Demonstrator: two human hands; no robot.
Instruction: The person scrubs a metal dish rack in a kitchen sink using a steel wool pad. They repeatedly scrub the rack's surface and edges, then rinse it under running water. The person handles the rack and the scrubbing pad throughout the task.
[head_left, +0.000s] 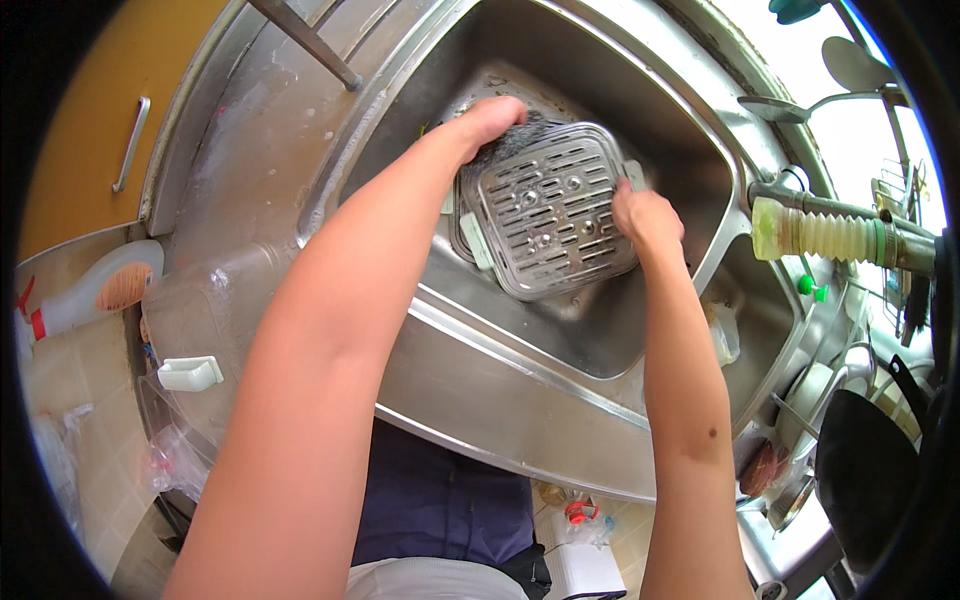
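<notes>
A square slotted metal steamer tray (555, 206) with pale green side handles (477, 241) is held tilted inside the large sink basin (645, 90). My right hand (649, 216) grips its right edge beside the other pale handle. At the tray's upper left, my left hand (491, 124) is closed on a dark grey scouring pad (514, 144), which lies against the tray's edge. Part of another metal vessel (459, 238) shows beneath the tray; most of it is hidden.
A ribbed faucet hose (821, 229) reaches in from the right, above a smaller basin (757, 330). A clear plastic container (225, 289) with a white handle stands left. Metal legs (315, 45) rest on the drainboard. A black pan (862, 472) sits lower right.
</notes>
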